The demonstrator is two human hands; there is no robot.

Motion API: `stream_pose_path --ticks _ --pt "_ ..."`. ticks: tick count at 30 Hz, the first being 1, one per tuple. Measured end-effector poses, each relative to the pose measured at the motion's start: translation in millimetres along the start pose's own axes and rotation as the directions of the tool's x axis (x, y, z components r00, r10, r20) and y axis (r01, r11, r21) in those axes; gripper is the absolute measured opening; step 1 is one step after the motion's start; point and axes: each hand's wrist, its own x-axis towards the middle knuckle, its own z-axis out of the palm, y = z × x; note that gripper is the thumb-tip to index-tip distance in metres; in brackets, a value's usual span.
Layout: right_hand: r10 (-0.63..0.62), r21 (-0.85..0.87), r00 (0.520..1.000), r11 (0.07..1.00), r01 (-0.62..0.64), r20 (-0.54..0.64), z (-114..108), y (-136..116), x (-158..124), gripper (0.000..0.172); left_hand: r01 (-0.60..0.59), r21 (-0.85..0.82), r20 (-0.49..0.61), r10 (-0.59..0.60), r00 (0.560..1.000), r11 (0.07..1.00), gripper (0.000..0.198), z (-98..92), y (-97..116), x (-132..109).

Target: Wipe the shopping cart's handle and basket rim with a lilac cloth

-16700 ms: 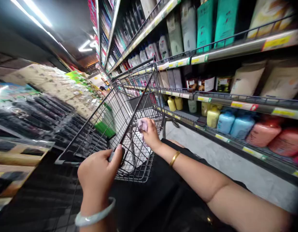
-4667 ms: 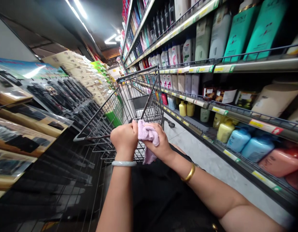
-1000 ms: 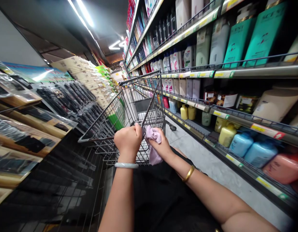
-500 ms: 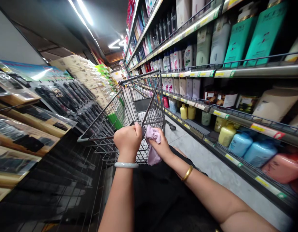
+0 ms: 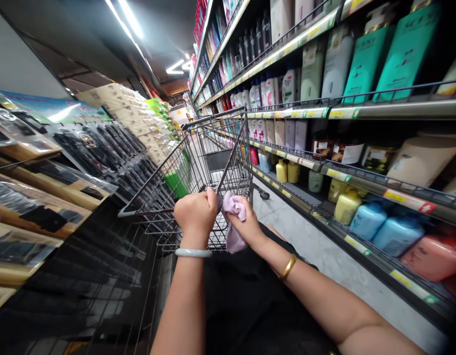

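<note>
Directly ahead of me stands a black wire shopping cart (image 5: 228, 160), tilted in the view. My left hand (image 5: 196, 212), with a pale bangle at the wrist, is closed in a fist round the cart's metal rim, the bar showing on both sides of it. Close beside it, my right hand (image 5: 248, 224) grips a crumpled light purple cloth (image 5: 235, 239). Part of the cloth bunches up over the thumb and part hangs below. The cloth lies against the cart's dark bar. Fingertips of both hands are mostly hidden.
Shelves (image 5: 398, 111) of shampoo and pump bottles line the right side. Packaged goods hang on a display rack (image 5: 98, 143) at the left. A cart wheel (image 5: 263, 195) rests on the grey floor (image 5: 287, 227). My black clothing (image 5: 246, 301) shows below.
The cloth bunched over my right thumb has shifted slightly. My left hand and the cart look the same.
</note>
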Motion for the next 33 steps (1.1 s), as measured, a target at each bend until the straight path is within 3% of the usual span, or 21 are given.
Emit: stream_pose_path --ticks 3,10,17,23,25,30,33 --pt "0.065 0.031 0.998 0.997 -0.066 0.003 0 1 0 0.045 -0.007 -0.003 -0.004 0.007 1.0 1.0 0.063 -0.3 0 0" --pt "-0.185 -0.002 0.983 0.983 0.185 -0.006 -3 -20 -3 0.043 -0.009 0.007 -0.001 0.009 1.0 1.0 0.064 0.8 0 0" --pt "-0.093 0.012 0.996 0.996 0.092 0.003 -3 -19 -4 0.04 -0.008 -0.006 0.002 0.008 1.0 1.0 0.065 1.0 -1 0" --pt "-0.224 -0.057 0.974 0.973 0.226 0.032 -5 -30 -2 0.042 -0.011 -0.01 0.008 0.012 1.0 1.0 0.065 0.1 -1 -1" --pt "-0.188 -0.06 0.982 0.98 0.189 0.029 -4 -20 -1 0.041 -0.01 -0.018 0.011 0.01 1.0 1.0 0.065 -0.7 -1 -1" --pt "0.034 0.013 0.999 0.999 -0.034 0.016 -2 -1 -2 0.044 -0.009 -0.039 0.013 0.009 1.0 0.999 0.066 -1.9 -1 -1" --pt "-0.024 0.011 1.0 1.0 0.024 0.005 -4 -12 -3 0.043 -0.003 -0.026 0.024 0.003 1.0 1.0 0.066 -1.6 -2 -1"
